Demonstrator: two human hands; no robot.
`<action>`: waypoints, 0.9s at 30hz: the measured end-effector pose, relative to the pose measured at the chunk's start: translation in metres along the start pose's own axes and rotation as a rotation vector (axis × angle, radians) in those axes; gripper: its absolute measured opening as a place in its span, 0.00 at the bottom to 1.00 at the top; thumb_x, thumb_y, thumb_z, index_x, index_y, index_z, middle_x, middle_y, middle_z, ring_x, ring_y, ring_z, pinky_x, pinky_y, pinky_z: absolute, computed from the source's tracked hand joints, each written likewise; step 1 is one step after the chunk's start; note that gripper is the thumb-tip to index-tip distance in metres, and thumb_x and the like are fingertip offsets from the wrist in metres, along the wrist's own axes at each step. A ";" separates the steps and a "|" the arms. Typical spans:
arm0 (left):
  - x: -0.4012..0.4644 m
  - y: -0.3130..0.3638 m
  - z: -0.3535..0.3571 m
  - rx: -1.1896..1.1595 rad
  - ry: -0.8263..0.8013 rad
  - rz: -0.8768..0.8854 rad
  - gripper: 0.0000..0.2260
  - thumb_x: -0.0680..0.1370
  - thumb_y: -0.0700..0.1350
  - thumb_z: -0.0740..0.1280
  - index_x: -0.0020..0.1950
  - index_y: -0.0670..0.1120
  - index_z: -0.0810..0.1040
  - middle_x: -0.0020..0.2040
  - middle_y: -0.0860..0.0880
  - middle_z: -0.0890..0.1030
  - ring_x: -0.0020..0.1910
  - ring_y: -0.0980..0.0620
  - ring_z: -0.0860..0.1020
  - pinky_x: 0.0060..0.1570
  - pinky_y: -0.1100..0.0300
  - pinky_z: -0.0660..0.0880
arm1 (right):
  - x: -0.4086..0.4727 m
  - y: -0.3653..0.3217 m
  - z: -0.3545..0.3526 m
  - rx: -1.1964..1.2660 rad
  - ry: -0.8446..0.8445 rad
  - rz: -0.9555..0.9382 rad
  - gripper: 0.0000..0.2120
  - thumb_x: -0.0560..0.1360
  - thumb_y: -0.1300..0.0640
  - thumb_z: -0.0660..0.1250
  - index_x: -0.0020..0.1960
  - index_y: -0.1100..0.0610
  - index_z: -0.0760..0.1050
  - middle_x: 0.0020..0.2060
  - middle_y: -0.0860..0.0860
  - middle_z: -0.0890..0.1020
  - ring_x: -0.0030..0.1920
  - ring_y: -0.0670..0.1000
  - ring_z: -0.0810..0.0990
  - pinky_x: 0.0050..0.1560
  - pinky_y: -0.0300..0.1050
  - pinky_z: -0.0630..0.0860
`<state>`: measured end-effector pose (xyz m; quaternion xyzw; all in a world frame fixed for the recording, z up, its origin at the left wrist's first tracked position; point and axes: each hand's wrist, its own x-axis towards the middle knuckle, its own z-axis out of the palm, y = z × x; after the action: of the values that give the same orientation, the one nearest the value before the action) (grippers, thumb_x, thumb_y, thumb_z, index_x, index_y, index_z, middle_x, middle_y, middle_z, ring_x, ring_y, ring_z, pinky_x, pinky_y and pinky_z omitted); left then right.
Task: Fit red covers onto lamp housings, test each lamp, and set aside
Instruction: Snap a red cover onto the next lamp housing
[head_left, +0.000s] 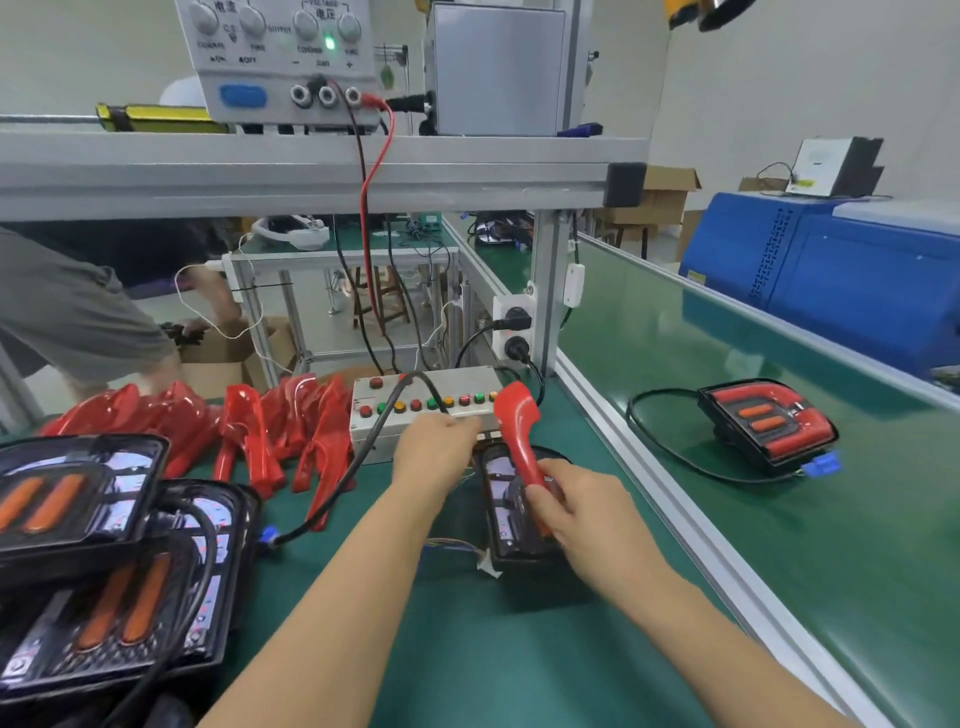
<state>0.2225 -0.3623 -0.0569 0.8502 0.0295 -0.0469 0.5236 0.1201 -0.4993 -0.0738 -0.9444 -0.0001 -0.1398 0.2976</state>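
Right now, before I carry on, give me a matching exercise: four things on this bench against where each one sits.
Things:
1. red cover
2. finished lamp
3. spare red covers
4. button box

Places:
A. alone on the belt to the right
B. heaped at the left, beside the button box
C. held in the right hand over a lamp housing
D. behind the left hand

Pairs: 1-C, 2-A, 3-B, 4-D

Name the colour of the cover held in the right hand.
Glossy red cover, right hand; head view.
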 end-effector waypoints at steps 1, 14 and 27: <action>0.006 -0.004 0.002 0.065 0.018 -0.030 0.10 0.77 0.47 0.64 0.41 0.42 0.76 0.36 0.45 0.75 0.37 0.45 0.75 0.45 0.49 0.81 | -0.002 0.004 0.001 0.059 0.031 0.017 0.08 0.80 0.54 0.61 0.48 0.55 0.77 0.35 0.51 0.79 0.38 0.55 0.76 0.42 0.50 0.72; 0.000 -0.012 0.029 -0.488 -0.297 -0.327 0.06 0.72 0.37 0.59 0.45 0.39 0.75 0.27 0.46 0.76 0.22 0.50 0.76 0.24 0.62 0.74 | -0.040 0.012 0.006 0.269 0.084 0.009 0.13 0.81 0.57 0.61 0.57 0.39 0.75 0.45 0.42 0.82 0.46 0.42 0.77 0.50 0.35 0.71; -0.032 -0.029 0.019 -1.129 -0.360 -0.336 0.20 0.80 0.55 0.60 0.49 0.41 0.83 0.45 0.41 0.85 0.38 0.45 0.84 0.44 0.53 0.77 | -0.073 0.002 0.000 -0.082 0.093 -0.194 0.17 0.83 0.55 0.59 0.71 0.49 0.71 0.52 0.47 0.80 0.52 0.48 0.80 0.50 0.35 0.73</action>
<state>0.1866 -0.3664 -0.0880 0.4040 0.0946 -0.2487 0.8752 0.0498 -0.4943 -0.0944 -0.9438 -0.0721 -0.2117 0.2432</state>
